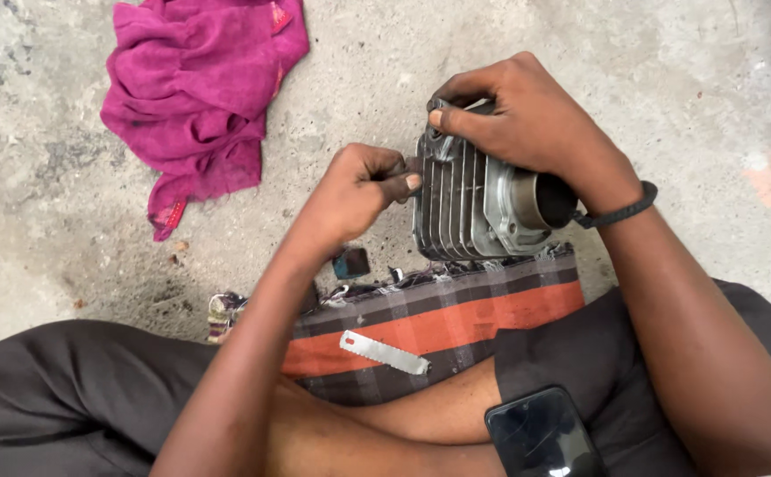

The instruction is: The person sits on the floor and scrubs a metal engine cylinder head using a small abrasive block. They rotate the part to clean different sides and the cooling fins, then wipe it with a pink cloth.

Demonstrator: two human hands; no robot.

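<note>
The finned engine cylinder (474, 208) at centre is dull grey cast metal with a smoother machined sleeve. The saw-blade piece (385, 352) is bright bare metal. The magenta rag (200, 97), upper left, is soft cloth; the floor (41, 221) is rough, stained concrete. The phone (540, 433) is glossy.

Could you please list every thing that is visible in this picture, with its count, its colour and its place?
finned metal cylinder: one, grey, on the upper edge of the striped cloth, centre of the view
striped cloth: one, dark grey with an orange band, on the floor before the crossed legs
toothed metal strip: one, silver, lying on the striped cloth
rag: one, magenta, crumpled on the floor at upper left
phone: one, black, screen up on the right thigh
concrete floor: grey, stained, under everything
wrist band: one, black, on the right wrist
left hand: closed fist, pressed against the cylinder's left face
right hand: gripping the cylinder's top
</note>
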